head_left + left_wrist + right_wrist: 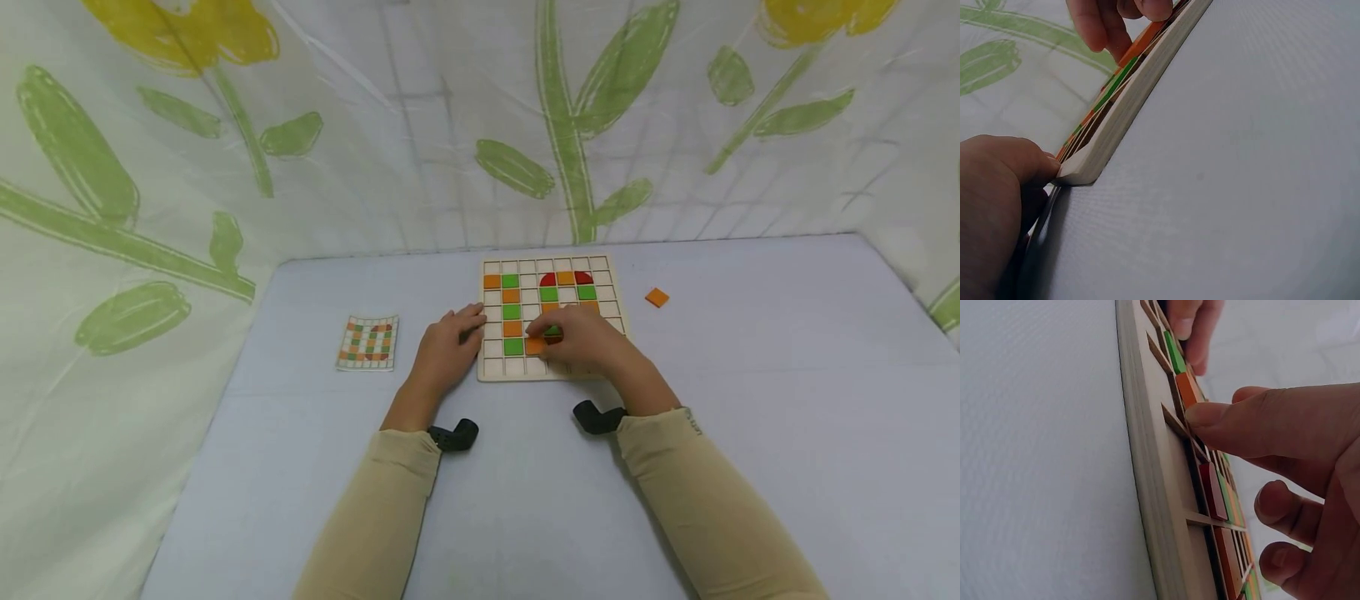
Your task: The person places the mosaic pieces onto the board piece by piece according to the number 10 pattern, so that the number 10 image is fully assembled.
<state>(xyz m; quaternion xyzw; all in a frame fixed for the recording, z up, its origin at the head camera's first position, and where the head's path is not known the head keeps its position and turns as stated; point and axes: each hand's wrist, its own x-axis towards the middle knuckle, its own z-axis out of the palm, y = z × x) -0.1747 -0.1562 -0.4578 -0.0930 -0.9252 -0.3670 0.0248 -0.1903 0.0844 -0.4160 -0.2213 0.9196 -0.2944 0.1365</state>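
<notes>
A light wooden grid board (492, 367) lies on the table, with green and orange square tiles and dark red rounded tiles in some of its cells. My right hand (583, 337) is over the lower middle of the board. Its thumb and finger pinch an orange square tile (1187, 389) at a cell right of a green tile (513, 347). At the board's left edge rests my left hand (444, 350), fingers extended, its thumb touching the rim in the left wrist view. Part of the pattern is hidden beneath my right hand.
Left of my left hand lies a small pattern card (367, 343) printed with a coloured grid. A loose orange tile (657, 297) is on the table right of the board. A white curtain with flower prints (450, 125) hangs behind the table (750, 350).
</notes>
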